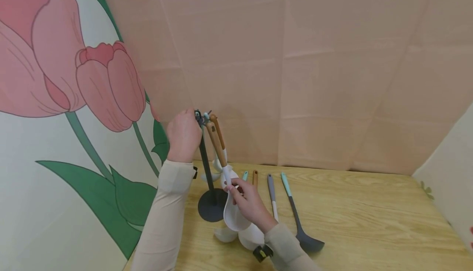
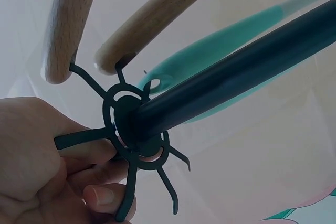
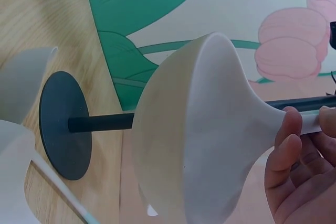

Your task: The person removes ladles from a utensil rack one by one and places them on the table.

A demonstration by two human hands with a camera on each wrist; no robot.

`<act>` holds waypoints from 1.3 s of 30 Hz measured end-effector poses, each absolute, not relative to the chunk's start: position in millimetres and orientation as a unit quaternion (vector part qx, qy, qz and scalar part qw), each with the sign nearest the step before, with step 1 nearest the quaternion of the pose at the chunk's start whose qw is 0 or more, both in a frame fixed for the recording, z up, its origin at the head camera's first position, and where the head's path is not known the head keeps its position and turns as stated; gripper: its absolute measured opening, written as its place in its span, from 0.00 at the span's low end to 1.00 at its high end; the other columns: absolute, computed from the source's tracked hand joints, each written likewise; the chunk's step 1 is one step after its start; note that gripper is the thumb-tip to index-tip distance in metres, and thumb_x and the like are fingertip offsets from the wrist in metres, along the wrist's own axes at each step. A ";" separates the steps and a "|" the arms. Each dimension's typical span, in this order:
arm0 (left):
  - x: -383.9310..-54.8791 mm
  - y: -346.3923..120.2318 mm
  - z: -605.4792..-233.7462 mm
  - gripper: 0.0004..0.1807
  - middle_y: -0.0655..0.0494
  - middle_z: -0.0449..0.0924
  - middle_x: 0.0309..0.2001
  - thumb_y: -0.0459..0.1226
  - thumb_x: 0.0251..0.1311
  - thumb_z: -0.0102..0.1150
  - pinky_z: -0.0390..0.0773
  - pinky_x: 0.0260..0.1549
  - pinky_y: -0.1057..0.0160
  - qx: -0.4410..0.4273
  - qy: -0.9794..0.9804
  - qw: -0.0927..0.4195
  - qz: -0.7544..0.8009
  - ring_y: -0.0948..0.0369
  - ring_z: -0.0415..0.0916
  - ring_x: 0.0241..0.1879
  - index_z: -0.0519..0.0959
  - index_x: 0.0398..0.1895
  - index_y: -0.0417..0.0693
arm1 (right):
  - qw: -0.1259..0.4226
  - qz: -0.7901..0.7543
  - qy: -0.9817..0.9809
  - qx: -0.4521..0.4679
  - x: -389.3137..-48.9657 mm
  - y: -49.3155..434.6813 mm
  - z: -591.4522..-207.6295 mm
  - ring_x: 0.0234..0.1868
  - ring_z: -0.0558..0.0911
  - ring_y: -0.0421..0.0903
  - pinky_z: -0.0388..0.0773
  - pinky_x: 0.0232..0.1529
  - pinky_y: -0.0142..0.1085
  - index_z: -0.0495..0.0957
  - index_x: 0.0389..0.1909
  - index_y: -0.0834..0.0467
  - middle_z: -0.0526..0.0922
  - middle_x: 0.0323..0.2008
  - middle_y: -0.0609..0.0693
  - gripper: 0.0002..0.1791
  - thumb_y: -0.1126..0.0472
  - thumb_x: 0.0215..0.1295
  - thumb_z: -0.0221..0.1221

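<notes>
My left hand (image 1: 183, 135) grips the top of a black utensil rack (image 1: 204, 156), its fingers around the hooked ring (image 2: 107, 108). Two wooden handles and a teal handle (image 2: 220, 45) hang at the hooks in the left wrist view. My right hand (image 1: 251, 203) pinches the white neck of a spoon (image 1: 216, 141), whose wooden handle reaches up to a hook. In the right wrist view the spoon's broad white bowl (image 3: 220, 129) hangs in front of the rack's post. Part of the ring is hidden behind my left fingers in the head view.
The rack's round base (image 1: 210, 209) stands on the wooden table (image 1: 369, 209). To the right lie a dark turner with a teal handle (image 1: 293, 205) and a grey-handled utensil (image 1: 271, 187). White utensil heads (image 1: 251, 238) lie near my right wrist. A tulip-painted wall rises at left.
</notes>
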State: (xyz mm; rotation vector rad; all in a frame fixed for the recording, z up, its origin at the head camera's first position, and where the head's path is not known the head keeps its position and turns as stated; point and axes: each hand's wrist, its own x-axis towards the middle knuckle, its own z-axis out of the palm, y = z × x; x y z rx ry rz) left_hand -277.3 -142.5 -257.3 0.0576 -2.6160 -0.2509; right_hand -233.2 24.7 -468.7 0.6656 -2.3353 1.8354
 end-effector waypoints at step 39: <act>-280.9 -138.9 -261.1 0.09 0.45 0.81 0.35 0.33 0.69 0.51 0.80 0.31 0.49 0.022 -0.959 0.268 -0.087 0.47 0.81 0.33 0.79 0.45 0.38 | 0.072 0.614 -0.758 0.207 -233.3 47.3 -477.9 0.22 0.76 0.43 0.73 0.23 0.31 0.81 0.47 0.64 0.84 0.36 0.56 0.13 0.59 0.75 0.55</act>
